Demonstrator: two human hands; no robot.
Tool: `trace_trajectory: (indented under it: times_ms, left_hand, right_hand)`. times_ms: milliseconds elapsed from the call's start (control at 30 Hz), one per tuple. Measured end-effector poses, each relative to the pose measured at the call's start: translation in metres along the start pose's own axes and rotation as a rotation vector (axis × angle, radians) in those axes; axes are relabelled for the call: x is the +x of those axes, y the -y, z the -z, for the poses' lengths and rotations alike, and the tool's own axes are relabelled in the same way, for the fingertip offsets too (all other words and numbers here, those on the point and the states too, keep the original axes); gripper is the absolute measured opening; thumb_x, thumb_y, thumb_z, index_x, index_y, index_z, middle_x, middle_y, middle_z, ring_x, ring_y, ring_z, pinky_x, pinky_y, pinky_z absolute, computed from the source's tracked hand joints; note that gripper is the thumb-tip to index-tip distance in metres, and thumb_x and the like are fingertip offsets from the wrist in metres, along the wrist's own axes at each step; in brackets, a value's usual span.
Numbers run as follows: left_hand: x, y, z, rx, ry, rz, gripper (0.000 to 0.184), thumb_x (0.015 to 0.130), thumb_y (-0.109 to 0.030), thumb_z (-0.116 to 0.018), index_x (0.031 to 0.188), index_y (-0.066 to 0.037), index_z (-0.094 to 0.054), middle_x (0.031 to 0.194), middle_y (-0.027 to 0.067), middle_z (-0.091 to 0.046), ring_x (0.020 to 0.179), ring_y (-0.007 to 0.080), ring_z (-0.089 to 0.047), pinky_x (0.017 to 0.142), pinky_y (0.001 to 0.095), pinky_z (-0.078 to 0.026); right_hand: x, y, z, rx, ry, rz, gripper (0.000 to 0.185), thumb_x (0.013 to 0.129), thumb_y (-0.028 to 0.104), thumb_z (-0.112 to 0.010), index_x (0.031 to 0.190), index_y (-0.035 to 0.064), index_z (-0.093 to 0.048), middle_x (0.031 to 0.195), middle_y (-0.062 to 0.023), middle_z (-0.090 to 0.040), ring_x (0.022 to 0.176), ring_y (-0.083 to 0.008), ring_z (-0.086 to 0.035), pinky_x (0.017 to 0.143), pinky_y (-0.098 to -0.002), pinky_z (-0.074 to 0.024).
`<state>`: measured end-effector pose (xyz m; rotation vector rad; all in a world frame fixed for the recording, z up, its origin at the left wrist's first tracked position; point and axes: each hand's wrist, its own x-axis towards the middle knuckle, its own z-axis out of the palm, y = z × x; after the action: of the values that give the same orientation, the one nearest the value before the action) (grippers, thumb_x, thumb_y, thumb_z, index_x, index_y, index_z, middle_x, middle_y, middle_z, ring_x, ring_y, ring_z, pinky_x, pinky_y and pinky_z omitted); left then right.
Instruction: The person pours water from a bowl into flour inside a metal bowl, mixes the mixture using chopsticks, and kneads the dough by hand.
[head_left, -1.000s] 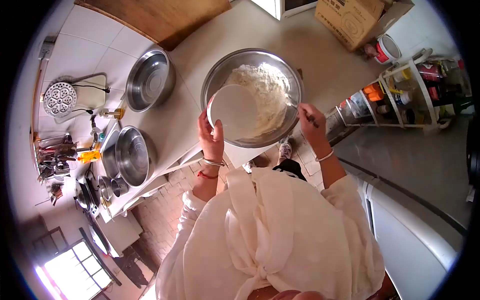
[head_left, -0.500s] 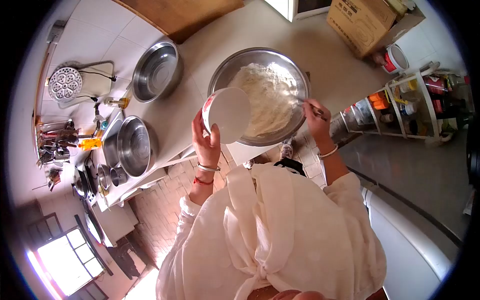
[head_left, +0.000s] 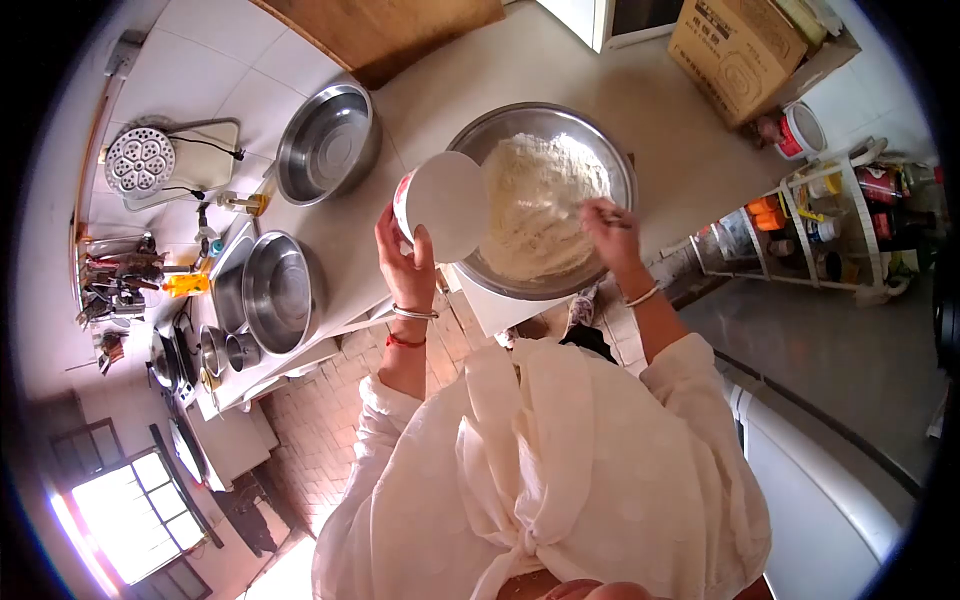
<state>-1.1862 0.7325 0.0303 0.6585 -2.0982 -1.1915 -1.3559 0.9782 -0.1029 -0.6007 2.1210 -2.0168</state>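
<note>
My left hand (head_left: 410,270) is closed on the side of a white bowl (head_left: 445,210) with red marks on its outside, tilted over the left rim of a large steel basin (head_left: 470,130). Inside the basin lies pale flour (head_left: 540,215), heaped and partly clumped. My right hand (head_left: 612,235) is closed round a thin, stick-like utensil, blurred and mostly hidden by the fingers, at the basin's right side. Its lower end reaches toward the flour. The inside of the bowl looks plain white; whether anything runs from it cannot be made out.
Two more steel basins stand on the left, one by the wall (head_left: 328,145) and one near the sink (head_left: 275,290). A cardboard box (head_left: 735,55) is at the back right. A white rack (head_left: 860,220) with bottles and jars stands at the right.
My right hand has moved left and inward over the flour with the utensil. The bowl in my left hand has shifted slightly up. The view has shifted a little.
</note>
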Motion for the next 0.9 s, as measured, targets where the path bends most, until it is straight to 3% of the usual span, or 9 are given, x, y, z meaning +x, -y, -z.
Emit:
trace_trajectory:
  times_ms: [100,267,367,467,500,600,700,833,900]
  left_hand:
    - [0.009,-0.004,-0.014,-0.065,0.019,-0.020,0.048,0.091,-0.012,-0.054,0.134,0.002,-0.039,0.125,0.0142,-0.054,0.114,0.0214,-0.053,0.099,0.0342,-0.041]
    - [0.019,-0.009,-0.055,-0.140,-0.009,-0.111,0.049,0.087,-0.012,-0.059,0.132,0.001,-0.043,0.109,0.0128,-0.061,0.097,0.0190,-0.059,0.087,0.0305,-0.046]
    - [0.025,-0.011,-0.075,-0.167,0.056,-0.091,0.051,0.087,-0.013,-0.059,0.132,0.002,-0.041,0.112,0.0148,-0.060,0.099,0.0205,-0.059,0.087,0.0326,-0.047]
    - [0.034,-0.019,-0.093,-0.184,0.076,-0.108,0.052,0.087,-0.013,-0.059,0.132,0.002,-0.041,0.114,0.0151,-0.059,0.101,0.0208,-0.058,0.088,0.0336,-0.047]
    - [0.036,-0.018,-0.098,-0.178,0.107,-0.096,0.048,0.090,-0.014,-0.056,0.133,-0.001,-0.041,0.119,0.0121,-0.056,0.110,0.0202,-0.055,0.096,0.0331,-0.043]
    - [0.046,-0.016,-0.110,-0.083,0.095,-0.102,0.048,0.089,-0.013,-0.056,0.133,-0.001,-0.041,0.120,0.0128,-0.055,0.110,0.0205,-0.055,0.095,0.0327,-0.044]
    - [0.052,-0.010,-0.117,-0.037,0.066,-0.132,0.049,0.088,-0.012,-0.057,0.133,0.000,-0.041,0.120,0.0133,-0.055,0.109,0.0207,-0.056,0.094,0.0324,-0.045]
    - [0.056,-0.003,-0.115,-0.026,-0.046,-0.183,0.050,0.082,-0.011,-0.062,0.129,-0.001,-0.046,0.113,0.0169,-0.056,0.099,0.0254,-0.058,0.088,0.0360,-0.048]
    - [0.055,-0.003,-0.107,0.014,-0.086,-0.175,0.050,0.082,-0.011,-0.062,0.129,0.000,-0.046,0.114,0.0167,-0.056,0.097,0.0248,-0.058,0.087,0.0355,-0.048]
  right_hand:
    - [0.020,0.012,0.014,-0.203,-0.259,0.059,0.013,0.090,0.014,-0.061,0.096,0.0037,-0.066,0.065,-0.0092,-0.061,0.058,-0.0130,-0.056,0.052,-0.0276,-0.0433]
    - [-0.037,0.033,-0.015,-0.195,0.148,0.249,0.012,0.087,0.013,-0.063,0.095,0.0043,-0.065,0.067,-0.0104,-0.057,0.055,-0.0139,-0.053,0.051,-0.0289,-0.0414]
    - [-0.051,0.057,0.004,-0.151,0.345,0.048,0.012,0.087,0.012,-0.063,0.094,0.0030,-0.066,0.067,-0.0110,-0.058,0.055,-0.0169,-0.053,0.052,-0.0296,-0.0422]
    - [-0.044,0.045,0.029,-0.091,-0.023,0.033,0.012,0.087,0.013,-0.062,0.092,0.0014,-0.065,0.069,-0.0128,-0.058,0.055,-0.0227,-0.054,0.053,-0.0320,-0.0436]
    - [-0.037,0.056,0.041,-0.140,-0.039,-0.120,0.009,0.086,0.004,-0.063,0.093,-0.0015,-0.067,0.081,-0.0105,-0.066,0.070,-0.0152,-0.059,0.065,-0.0256,-0.0469]
    - [-0.026,0.037,0.046,-0.320,-0.104,0.057,0.011,0.086,0.002,-0.064,0.095,-0.0021,-0.067,0.081,-0.0101,-0.066,0.071,-0.0126,-0.060,0.065,-0.0264,-0.0471]
    - [-0.042,0.047,0.027,-0.317,0.102,0.236,0.012,0.088,0.008,-0.062,0.097,0.0007,-0.064,0.074,-0.0101,-0.063,0.060,-0.0111,-0.056,0.055,-0.0278,-0.0456]
    - [-0.024,0.045,0.046,-0.215,-0.103,0.003,0.014,0.089,0.011,-0.062,0.098,0.0002,-0.065,0.072,-0.0091,-0.061,0.058,-0.0118,-0.055,0.054,-0.0280,-0.0448]
    - [0.007,0.034,0.052,-0.287,-0.155,0.063,0.015,0.090,0.012,-0.062,0.099,0.0006,-0.065,0.072,-0.0095,-0.061,0.059,-0.0117,-0.055,0.055,-0.0280,-0.0449]
